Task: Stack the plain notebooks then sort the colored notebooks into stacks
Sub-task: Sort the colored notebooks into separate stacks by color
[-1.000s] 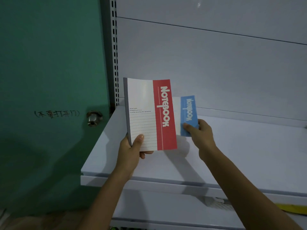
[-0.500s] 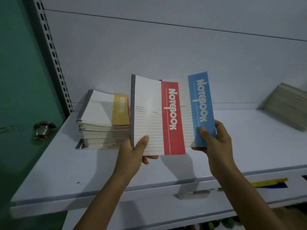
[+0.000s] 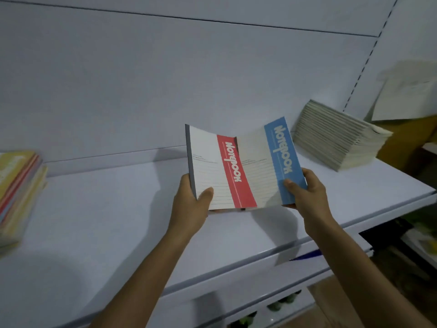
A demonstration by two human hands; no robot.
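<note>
A red-striped notebook [image 3: 220, 171] is held upright above the white shelf [image 3: 118, 221], my left hand [image 3: 191, 200] gripping its lower left corner with the thumb on the cover. Behind it and to its right, a blue-striped notebook [image 3: 281, 159] is gripped at its lower right by my right hand [image 3: 305, 190]. The two notebooks overlap at the middle. At the far left edge lies a stack of colored notebooks [image 3: 19, 185] with a yellow cover on top. A stack of plain notebooks [image 3: 338, 136] sits at the back right of the shelf.
The white back panel [image 3: 165, 79] rises behind the shelf. A paper sheet [image 3: 406, 100] hangs at the far right over a yellow-brown surface. Lower shelves with dark items show below the shelf's front edge [image 3: 272, 261].
The view has swung right: the door is out of sight, the colored stack has slid to the left edge and the plain stack is nearer. The blue notebook has come out further to the right.
</note>
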